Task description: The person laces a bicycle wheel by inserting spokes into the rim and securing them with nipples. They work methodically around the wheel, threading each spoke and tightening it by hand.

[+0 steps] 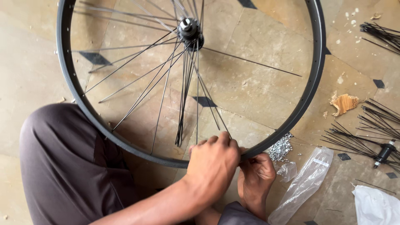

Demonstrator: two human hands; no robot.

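Observation:
A black bicycle wheel rim (66,79) stands upright on the stone floor in front of me, with a silver hub (189,29) near the top and thin spokes (162,91) fanning down from it, several of them hanging loose. My left hand (212,164) wraps over the rim's lowest part, fingers curled onto its inner edge where a spoke comes down. My right hand (256,179) is just beneath the rim on its outer side, fingertips bunched against it. Whatever they pinch is hidden.
My bent knee in dark trousers (62,158) is at the left. A heap of small silver nipples (281,148) lies by the rim, with clear plastic bags (304,185) beside it. Bundles of black spokes (377,121), a spare hub (384,153), a white bag (375,206) and a brown scrap (343,103) lie at the right.

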